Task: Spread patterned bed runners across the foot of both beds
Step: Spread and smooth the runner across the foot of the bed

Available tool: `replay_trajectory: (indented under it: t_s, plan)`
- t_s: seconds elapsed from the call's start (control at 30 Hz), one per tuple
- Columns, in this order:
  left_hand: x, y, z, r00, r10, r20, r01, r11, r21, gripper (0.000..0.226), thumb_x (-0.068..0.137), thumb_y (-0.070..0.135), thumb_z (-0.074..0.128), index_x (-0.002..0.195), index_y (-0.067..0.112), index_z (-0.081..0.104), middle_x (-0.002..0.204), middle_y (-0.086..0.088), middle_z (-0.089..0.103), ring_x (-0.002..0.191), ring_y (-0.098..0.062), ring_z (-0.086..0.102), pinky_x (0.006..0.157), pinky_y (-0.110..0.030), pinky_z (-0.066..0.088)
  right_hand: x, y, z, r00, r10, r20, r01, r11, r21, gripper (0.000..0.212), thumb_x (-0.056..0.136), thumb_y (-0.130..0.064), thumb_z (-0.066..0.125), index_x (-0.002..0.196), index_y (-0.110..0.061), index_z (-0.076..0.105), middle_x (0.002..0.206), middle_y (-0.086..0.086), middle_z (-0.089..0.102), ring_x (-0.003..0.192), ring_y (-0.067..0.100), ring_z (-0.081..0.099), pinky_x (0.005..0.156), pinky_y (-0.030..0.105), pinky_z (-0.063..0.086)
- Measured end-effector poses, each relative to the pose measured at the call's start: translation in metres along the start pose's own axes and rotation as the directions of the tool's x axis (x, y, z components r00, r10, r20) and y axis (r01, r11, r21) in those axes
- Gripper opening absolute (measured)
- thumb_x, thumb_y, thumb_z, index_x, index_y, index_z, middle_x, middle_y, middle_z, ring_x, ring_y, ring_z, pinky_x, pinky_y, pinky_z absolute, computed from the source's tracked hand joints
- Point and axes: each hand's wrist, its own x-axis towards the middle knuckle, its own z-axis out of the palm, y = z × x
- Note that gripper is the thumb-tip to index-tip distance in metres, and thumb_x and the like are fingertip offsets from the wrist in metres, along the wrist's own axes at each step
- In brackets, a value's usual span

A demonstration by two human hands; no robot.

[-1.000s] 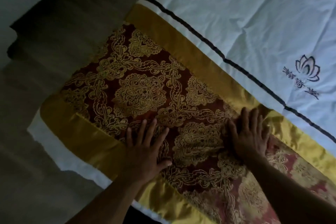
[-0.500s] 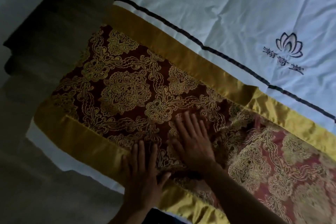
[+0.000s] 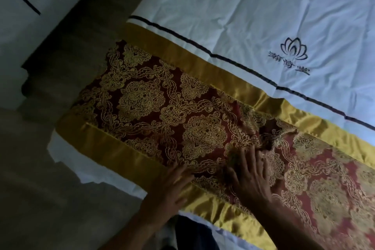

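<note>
You are pressing your left hand (image 3: 170, 191) and right hand (image 3: 251, 176), both flat, open and gripping nothing, on the bed runner (image 3: 162, 111) to smooth its wrinkle.

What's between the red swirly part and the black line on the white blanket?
In the head view, the runner's gold satin border lies between the red patterned panel and the black stripe, then a thin strip of white duvet.

Both forearms are bare to the frame's lower edge, with no sleeve, watch or ring showing on the left hand (image 3: 170, 190) or the right hand (image 3: 251, 176), and dark trousers (image 3: 194, 235) appear between the arms.
</note>
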Motion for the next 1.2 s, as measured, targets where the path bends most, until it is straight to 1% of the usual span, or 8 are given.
replay_trajectory:
  t_s: [0.1, 0.23, 0.47, 0.6, 0.8, 0.93, 1.07, 1.2]
  plan:
    - [0.000, 0.001, 0.014, 0.990, 0.135, 0.026, -0.137, 0.987, 0.086, 0.054, 0.082, 0.046, 0.074, 0.130, 0.046, 0.051, 0.167, 0.017, 0.012, 0.155, -0.014, -0.014, 0.122, -0.039, -0.002, 0.000, -0.045, 0.003, 0.978, -0.190, -0.085, 0.192, 0.981, 0.016, 0.072, 0.101, -0.066, 0.007, 0.157, -0.030, -0.023, 0.162, 0.007, -0.035, 0.149, 0.026, -0.033, 0.123, 0.049, -0.017]
    - [0.005, 0.002, 0.037, 0.995, 0.076, -0.062, -0.063, 0.980, 0.187, 0.028, 0.078, 0.042, 0.077, 0.104, 0.046, 0.069, 0.164, 0.012, 0.026, 0.157, -0.025, -0.003, 0.122, -0.061, 0.009, 0.008, -0.069, 0.028, 0.958, -0.272, -0.092, 0.275, 0.961, 0.014, 0.071, 0.103, -0.065, 0.012, 0.157, -0.033, -0.020, 0.163, 0.005, -0.033, 0.150, 0.027, -0.032, 0.122, 0.050, -0.018]
    - [-0.002, 0.010, 0.060, 0.987, 0.104, -0.124, -0.077, 0.976, 0.203, 0.006, 0.085, 0.033, 0.074, 0.090, 0.037, 0.073, 0.165, 0.003, 0.025, 0.156, -0.030, 0.004, 0.119, -0.069, 0.005, -0.106, 0.065, 0.139, 0.993, 0.093, -0.074, -0.085, 0.991, 0.104, 0.071, 0.101, -0.066, 0.009, 0.161, -0.033, -0.005, 0.169, 0.000, -0.016, 0.156, 0.022, -0.013, 0.124, 0.054, 0.013]
    - [-0.008, 0.016, 0.059, 0.991, 0.095, -0.097, -0.065, 0.961, 0.268, 0.018, 0.090, 0.050, 0.063, 0.099, 0.039, 0.073, 0.165, -0.005, 0.025, 0.156, -0.030, 0.008, 0.118, -0.072, 0.008, -0.141, 0.095, 0.137, 0.995, 0.096, 0.011, -0.097, 0.993, 0.071, 0.075, 0.102, -0.064, 0.011, 0.163, -0.020, 0.012, 0.170, 0.011, -0.006, 0.157, 0.031, -0.002, 0.121, 0.057, 0.015]
    - [0.035, 0.068, 0.061, 0.982, 0.024, -0.185, 0.029, 0.960, 0.278, 0.054, 0.101, 0.054, 0.025, 0.150, 0.034, 0.036, 0.169, -0.008, 0.012, 0.156, -0.028, 0.000, 0.122, -0.062, 0.001, -0.044, 0.037, 0.056, 0.965, -0.029, -0.260, 0.081, 0.978, 0.192, 0.070, 0.103, -0.060, 0.009, 0.162, -0.025, -0.009, 0.167, 0.008, -0.023, 0.154, 0.023, -0.022, 0.125, 0.045, -0.013]
    - [0.091, 0.088, 0.067, 0.985, 0.036, -0.168, 0.026, 0.935, 0.354, 0.062, 0.105, 0.054, 0.018, 0.161, 0.032, 0.000, 0.169, -0.005, -0.013, 0.155, -0.028, -0.016, 0.122, -0.061, -0.006, 0.018, 0.046, 0.032, 0.936, -0.151, -0.318, 0.212, 0.963, 0.168, 0.069, 0.106, -0.055, 0.014, 0.161, -0.023, -0.011, 0.167, 0.007, -0.023, 0.154, 0.022, -0.020, 0.126, 0.046, -0.007]
    - [0.110, 0.075, 0.080, 0.995, -0.094, -0.037, 0.101, 0.891, 0.442, 0.065, 0.100, 0.064, 0.005, 0.151, 0.043, -0.029, 0.162, -0.004, -0.035, 0.149, -0.031, -0.029, 0.119, -0.064, -0.010, -0.009, 0.169, 0.071, 0.983, 0.104, -0.154, -0.089, 0.991, 0.097, 0.072, 0.099, -0.070, -0.001, 0.156, -0.034, -0.024, 0.164, -0.002, -0.032, 0.152, 0.019, -0.027, 0.126, 0.053, 0.000]
    - [0.111, 0.079, 0.087, 0.991, -0.122, -0.053, 0.133, 0.882, 0.452, 0.066, 0.099, 0.066, 0.005, 0.152, 0.043, -0.027, 0.163, -0.005, -0.031, 0.150, -0.031, -0.028, 0.119, -0.064, -0.010, -0.064, 0.248, 0.091, 0.946, 0.324, -0.016, -0.320, 0.941, 0.106, 0.084, 0.088, -0.080, -0.009, 0.157, -0.033, -0.023, 0.161, -0.004, -0.036, 0.151, 0.020, -0.027, 0.125, 0.053, -0.004]
